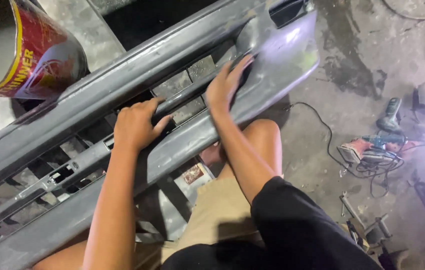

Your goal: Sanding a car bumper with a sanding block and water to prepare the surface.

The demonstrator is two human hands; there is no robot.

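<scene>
Tin can [25, 50]: upper left, a large red and yellow round can resting on the top edge of the bumper; its mouth shows a pale grey inside, and whether that is contents or bare wall cannot be told.
Bumper [97, 95]: a long grey car bumper lies slantwise from lower left to upper right, across the seated person's lap; its slotted grille openings show the floor beneath.
Surface state: the grey skin looks dull and scuffed over most of its length, which suggests that rubbing-down is well advanced; the far right end looks smeared and blurred, so that part appears to be the area in work. No fresh coat is visible anywhere.
Left hand [135, 125]: fingers curled over a grille bar near the middle of the bumper, gripping it to steady the part.
Right hand [226, 82]: fingers extended and nearly flat, pressed on the bumper face near a dark recess; whether a sheet lies under the palm cannot be told.
Floor [352, 60]: stained concrete at right.
Power tool [372, 149]: a red corded tool lies on the floor, well apart from both hands.
</scene>
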